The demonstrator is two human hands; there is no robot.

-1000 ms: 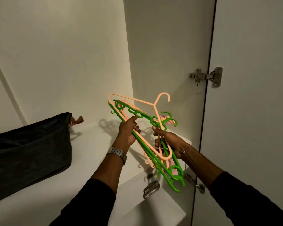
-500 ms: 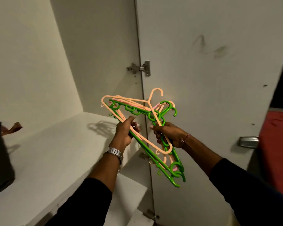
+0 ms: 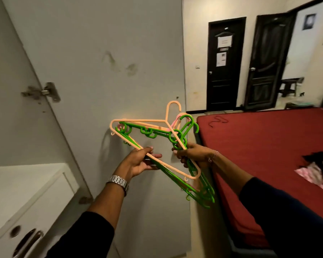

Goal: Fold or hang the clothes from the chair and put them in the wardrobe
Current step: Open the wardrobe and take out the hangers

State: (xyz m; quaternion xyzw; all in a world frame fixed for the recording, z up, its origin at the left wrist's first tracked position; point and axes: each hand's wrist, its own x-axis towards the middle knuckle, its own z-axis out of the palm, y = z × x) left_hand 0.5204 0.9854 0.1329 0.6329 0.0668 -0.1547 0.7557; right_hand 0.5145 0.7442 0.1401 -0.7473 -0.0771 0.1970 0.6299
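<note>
The step in hand looks like fetching hangers: the bunch of green and peach plastic hangers is held up before the open white wardrobe door. Next, one hanger needs separating for the crumpled clothes on the red bed. The left hand pinches the peach bar; the right hand grips the necks.

Glossy plastic hangers, green and peach; a shiny metal watch; at three o'clock, matt red cloth bedding.
</note>
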